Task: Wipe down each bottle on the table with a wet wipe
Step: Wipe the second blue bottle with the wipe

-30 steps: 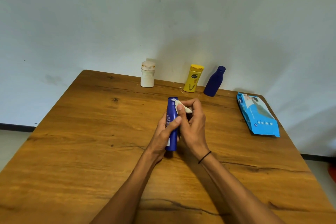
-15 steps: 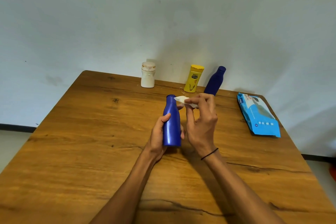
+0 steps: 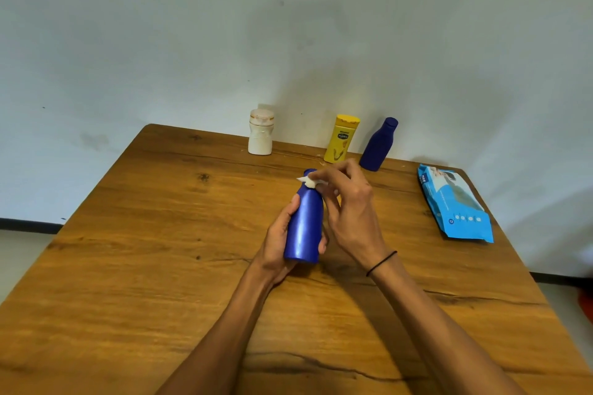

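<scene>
**Wipe back on the bottle's neck**

Your right hand [image 3: 349,202] has brought the wet wipe [image 3: 309,182] back down from just above the cap onto the blue bottle [image 3: 304,228], so wiping of its neck resumes. Your left hand [image 3: 282,242] wraps the body from below, a full grip, tilting it off the counter [image 3: 160,234]. The right grip is a narrow fingertip pinch on the wipe, wrist raised. Three bottles wait beyond.

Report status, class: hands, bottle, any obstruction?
Left hand grips blue bottle. Right hand pinches wet wipe at its neck. Nothing in the way.
</scene>
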